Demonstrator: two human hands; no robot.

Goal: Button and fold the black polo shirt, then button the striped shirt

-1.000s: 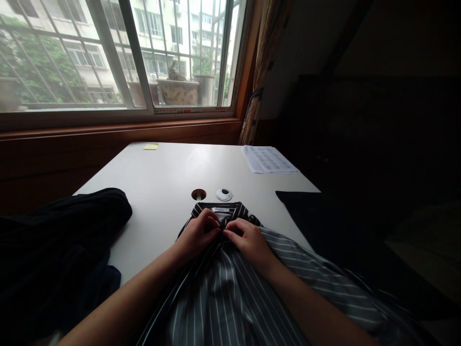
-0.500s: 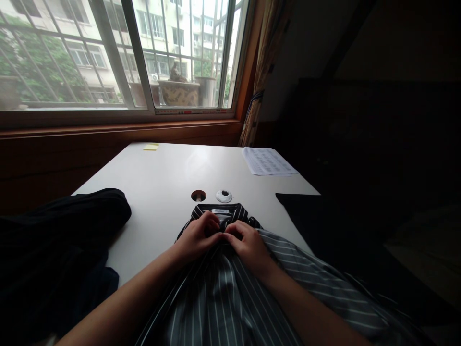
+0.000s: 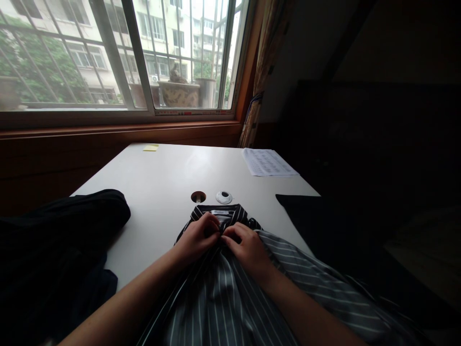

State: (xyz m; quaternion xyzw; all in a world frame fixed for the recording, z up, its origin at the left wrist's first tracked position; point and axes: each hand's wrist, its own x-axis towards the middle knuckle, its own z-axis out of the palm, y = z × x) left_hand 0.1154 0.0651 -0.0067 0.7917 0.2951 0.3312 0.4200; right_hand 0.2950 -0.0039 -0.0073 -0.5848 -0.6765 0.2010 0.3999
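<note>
A dark striped shirt (image 3: 223,298) lies over the near part of the white table, its collar (image 3: 202,209) pointing away from me. Just below the collar, my left hand (image 3: 199,236) pinches the front edge of the shirt between thumb and fingers. My right hand (image 3: 248,247) grips the shirt front right beside it, thumb and forefinger bent together. The fingertips of both hands almost meet at the neck opening. Whatever small part sits between them, such as a button, is hidden. One striped sleeve (image 3: 317,274) spreads toward the right.
Dark clothing (image 3: 97,211) is heaped on the left of the white table (image 3: 173,168). A dark cloth (image 3: 302,211) covers the right edge. Printed sheets (image 3: 270,162) and a yellow sticky note (image 3: 151,147) lie at the back. A cable hole (image 3: 198,197) and a round cover (image 3: 224,197) are beyond the collar.
The thumbs have drawn slightly apart at the shirt's neck opening. Both hands otherwise stay in place, and the shirt lies nearly the same.
</note>
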